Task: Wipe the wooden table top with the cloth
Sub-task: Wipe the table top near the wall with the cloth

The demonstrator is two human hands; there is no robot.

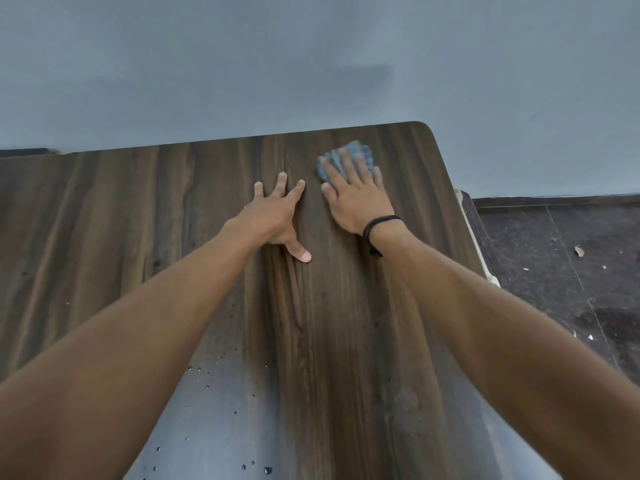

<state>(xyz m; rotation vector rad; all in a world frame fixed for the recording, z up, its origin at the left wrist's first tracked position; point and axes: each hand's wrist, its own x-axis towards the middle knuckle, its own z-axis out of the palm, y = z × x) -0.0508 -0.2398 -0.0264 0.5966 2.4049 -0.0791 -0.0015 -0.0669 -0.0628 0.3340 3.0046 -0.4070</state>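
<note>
Several droplets [266, 470] | wooden table top [138, 209] — grey wall [311, 64] | dark floor [554, 271]

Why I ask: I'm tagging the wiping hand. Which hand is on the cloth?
The right hand, with the black wristband, presses the cloth; the left hand rests on bare table.

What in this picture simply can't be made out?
Head view only:
- cloth: mostly hidden under the right hand, and blurred.
- wooden table top: left and near ends cut off by the frame; both forearms cover parts.
- droplets: too small to tell what liquid.
- scraps on the floor: too small to identify.
</note>
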